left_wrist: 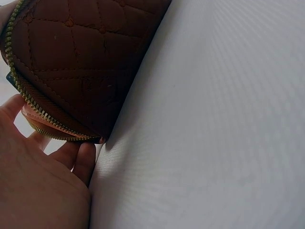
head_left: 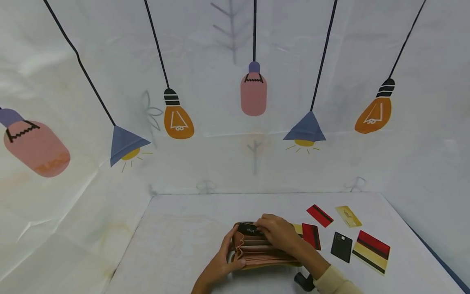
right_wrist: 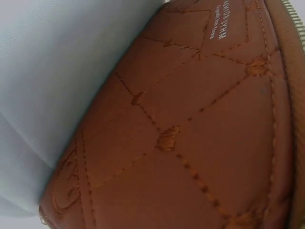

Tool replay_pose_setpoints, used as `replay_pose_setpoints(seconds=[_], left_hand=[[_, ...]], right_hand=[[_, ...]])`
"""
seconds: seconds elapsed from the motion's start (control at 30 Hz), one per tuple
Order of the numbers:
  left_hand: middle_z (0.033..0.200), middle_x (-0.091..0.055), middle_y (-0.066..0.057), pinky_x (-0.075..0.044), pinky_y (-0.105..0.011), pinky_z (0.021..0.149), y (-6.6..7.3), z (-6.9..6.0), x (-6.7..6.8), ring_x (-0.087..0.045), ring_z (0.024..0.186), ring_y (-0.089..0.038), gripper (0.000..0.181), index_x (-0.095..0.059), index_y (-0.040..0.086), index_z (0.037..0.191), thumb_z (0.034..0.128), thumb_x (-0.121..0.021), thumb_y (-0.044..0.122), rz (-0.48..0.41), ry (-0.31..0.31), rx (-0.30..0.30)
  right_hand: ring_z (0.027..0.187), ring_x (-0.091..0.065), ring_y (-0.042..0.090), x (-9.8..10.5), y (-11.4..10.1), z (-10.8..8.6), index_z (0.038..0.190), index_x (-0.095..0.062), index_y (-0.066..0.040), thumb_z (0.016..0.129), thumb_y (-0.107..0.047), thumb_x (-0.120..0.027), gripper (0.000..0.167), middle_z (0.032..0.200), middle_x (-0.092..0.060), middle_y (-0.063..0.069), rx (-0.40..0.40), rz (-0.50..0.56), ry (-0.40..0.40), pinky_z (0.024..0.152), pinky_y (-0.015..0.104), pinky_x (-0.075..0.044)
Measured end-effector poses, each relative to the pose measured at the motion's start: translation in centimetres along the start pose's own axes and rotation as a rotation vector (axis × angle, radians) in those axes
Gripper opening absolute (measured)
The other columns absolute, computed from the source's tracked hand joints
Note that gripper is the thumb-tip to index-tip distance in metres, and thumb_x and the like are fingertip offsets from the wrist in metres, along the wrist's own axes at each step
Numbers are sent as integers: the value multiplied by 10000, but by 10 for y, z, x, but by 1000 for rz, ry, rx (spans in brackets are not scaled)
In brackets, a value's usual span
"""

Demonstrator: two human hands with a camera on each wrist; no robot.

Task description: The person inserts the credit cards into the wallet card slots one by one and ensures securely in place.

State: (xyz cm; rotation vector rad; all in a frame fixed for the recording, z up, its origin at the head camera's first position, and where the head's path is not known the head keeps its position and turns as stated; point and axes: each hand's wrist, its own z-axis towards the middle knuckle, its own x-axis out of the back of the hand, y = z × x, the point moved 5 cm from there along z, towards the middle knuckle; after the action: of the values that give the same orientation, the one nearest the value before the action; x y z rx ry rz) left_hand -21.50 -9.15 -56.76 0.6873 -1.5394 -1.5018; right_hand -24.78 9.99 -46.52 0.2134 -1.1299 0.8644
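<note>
A brown zip-around wallet (head_left: 269,256) stands unzipped on the white table, its pleated compartments facing up. My left hand (head_left: 218,263) grips the wallet's left end, thumb at the front and fingers behind. In the left wrist view, the left hand (left_wrist: 43,181) holds the quilted wallet (left_wrist: 76,57) beside its gold zip teeth. A black card (head_left: 247,229) marked "VIP" sits partly in the rear compartment. My right hand (head_left: 277,232) pinches the card's right part, the fingertips partly hidden. Only the wallet's quilted side (right_wrist: 209,109) fills the right wrist view, without the hand.
Right of the wallet lie a red card (head_left: 320,215), a gold card (head_left: 348,216), a black card (head_left: 341,247) and red-and-gold striped cards (head_left: 371,252). Another red card (head_left: 311,236) lies just behind the right forearm. A small black object (head_left: 304,281) shows beside the right sleeve.
</note>
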Motion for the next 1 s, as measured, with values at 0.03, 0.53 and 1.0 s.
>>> replay_pose_setpoints(seconds=[0.03,0.53,1.0], left_hand=[[1672,-136,-53,-300,-470,1149,0,0,0,-315,1457,-314,915,-42,371,1599,958,-657,153,-1,0,0],[1597,-296,-141,-337,-459,1116,0,-2,1,-362,1421,-338,912,-17,385,1599,969,-645,180,-7,-8,12],[1620,-237,-156,-295,-582,1114,3,-2,1,-311,1443,-376,909,-20,373,1601,966,-650,206,-9,-6,12]], right_hand=[[793,-633,46,0,0,1,985,-774,-124,911,-90,-721,97,873,-696,-40,-7,-1,-15,701,246,-562],[780,-607,39,-3,-6,5,1012,-772,-111,927,-84,-703,113,867,-683,-38,29,-8,-75,685,209,-543],[712,-520,9,-9,-6,5,935,-757,-118,936,-112,-696,61,813,-617,-46,14,9,-90,622,173,-478]])
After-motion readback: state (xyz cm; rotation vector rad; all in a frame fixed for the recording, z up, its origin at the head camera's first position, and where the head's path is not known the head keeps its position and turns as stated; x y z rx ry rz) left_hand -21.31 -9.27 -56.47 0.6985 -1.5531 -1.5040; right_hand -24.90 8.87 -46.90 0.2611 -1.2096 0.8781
